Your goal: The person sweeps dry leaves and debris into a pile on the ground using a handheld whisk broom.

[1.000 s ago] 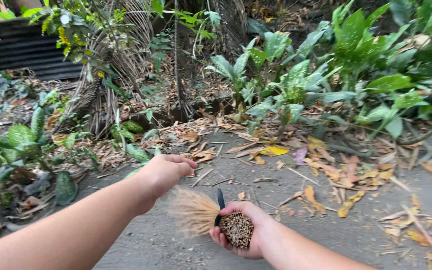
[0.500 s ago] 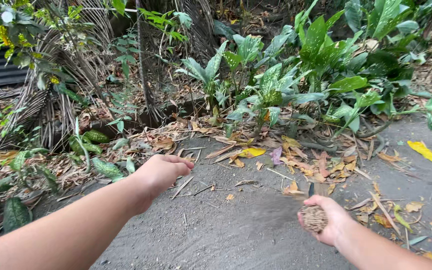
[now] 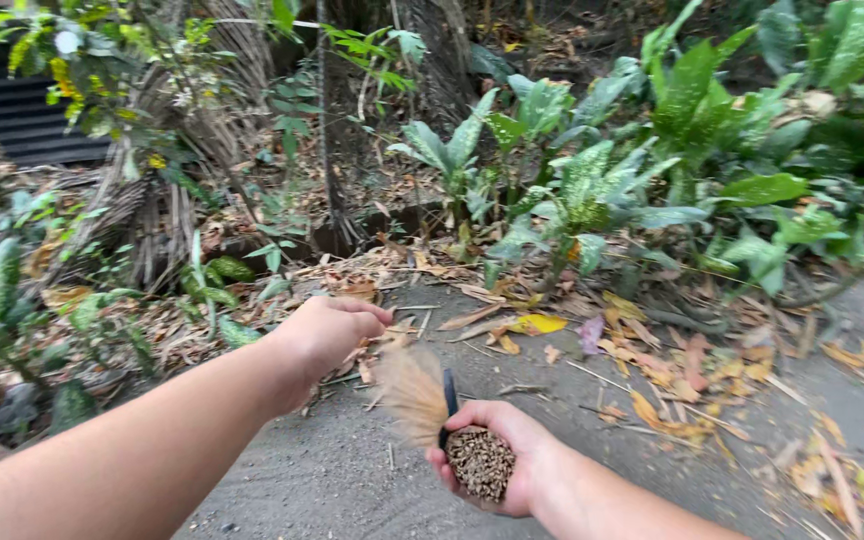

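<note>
- The stick broom (image 3: 457, 440) is a tight bundle of thin brown ribs, cut ends facing the camera, with a dark band round it just beyond the fingers.
- Right hand (image 3: 497, 470) has its fingers wrapped closed around that bundle at the butt end, low in view.
- Past the fingers, the broom's bristles fan out in a pale tan blur toward the left hand; their tips are hard to make out.
- Left hand (image 3: 330, 332) is curled into a loose fist, fingers closed on nothing visible, just beyond the blurred bristles.
- Further out: grey ground (image 3: 352, 480), dry leaves (image 3: 652, 380), green plants (image 3: 592, 180).
</note>
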